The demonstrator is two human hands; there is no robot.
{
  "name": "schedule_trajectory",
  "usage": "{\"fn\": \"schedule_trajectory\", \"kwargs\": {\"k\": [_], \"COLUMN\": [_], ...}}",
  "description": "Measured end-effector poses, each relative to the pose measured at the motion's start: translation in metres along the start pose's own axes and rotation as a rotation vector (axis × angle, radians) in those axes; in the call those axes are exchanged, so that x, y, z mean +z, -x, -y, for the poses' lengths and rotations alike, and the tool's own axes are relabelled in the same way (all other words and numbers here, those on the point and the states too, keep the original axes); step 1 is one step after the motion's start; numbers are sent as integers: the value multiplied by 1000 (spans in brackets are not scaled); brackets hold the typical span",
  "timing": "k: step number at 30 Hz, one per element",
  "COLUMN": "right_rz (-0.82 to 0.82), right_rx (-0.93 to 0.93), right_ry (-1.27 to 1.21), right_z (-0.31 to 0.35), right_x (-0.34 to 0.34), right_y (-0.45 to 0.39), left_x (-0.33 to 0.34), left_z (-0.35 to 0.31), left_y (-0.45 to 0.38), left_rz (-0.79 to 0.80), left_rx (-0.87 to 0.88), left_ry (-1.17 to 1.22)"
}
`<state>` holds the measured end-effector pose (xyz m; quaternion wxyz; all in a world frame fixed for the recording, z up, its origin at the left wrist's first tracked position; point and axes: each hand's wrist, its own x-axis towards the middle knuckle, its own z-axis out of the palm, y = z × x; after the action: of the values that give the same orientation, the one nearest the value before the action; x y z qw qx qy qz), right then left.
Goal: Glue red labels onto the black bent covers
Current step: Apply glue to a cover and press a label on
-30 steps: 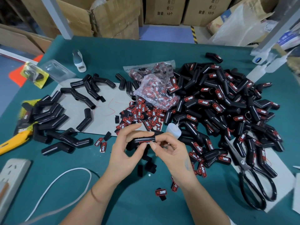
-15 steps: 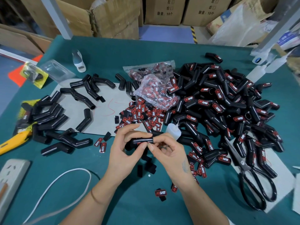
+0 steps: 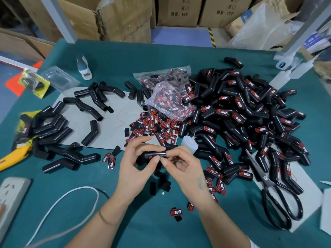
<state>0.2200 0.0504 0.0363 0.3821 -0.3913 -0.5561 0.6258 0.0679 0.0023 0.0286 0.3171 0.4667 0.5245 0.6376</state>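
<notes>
Both hands (image 3: 136, 165) (image 3: 182, 167) curled, fingertips together

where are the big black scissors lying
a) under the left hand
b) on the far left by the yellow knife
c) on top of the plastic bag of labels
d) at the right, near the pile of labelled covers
d: the scissors lie at the right of the table, partly on a grey sheet, just in front of the big pile of labelled covers.

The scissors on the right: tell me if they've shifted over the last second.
No. The scissors lie in the same spot, blades pointing up toward the pile of labelled covers, handles near the table edge.
</notes>
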Motion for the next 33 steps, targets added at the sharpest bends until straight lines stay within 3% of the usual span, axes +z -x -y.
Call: {"fn": "schedule_trajectory", "kwargs": {"k": [33], "right_rz": [4], "right_rx": [21], "right_ry": [-9], "right_z": [4], "right_x": [1], "right_y": [-2], "left_x": [-1], "left_z": [10], "left_y": [-3], "left_rz": [2], "left_rx": [-60], "left_ry": [61]}}
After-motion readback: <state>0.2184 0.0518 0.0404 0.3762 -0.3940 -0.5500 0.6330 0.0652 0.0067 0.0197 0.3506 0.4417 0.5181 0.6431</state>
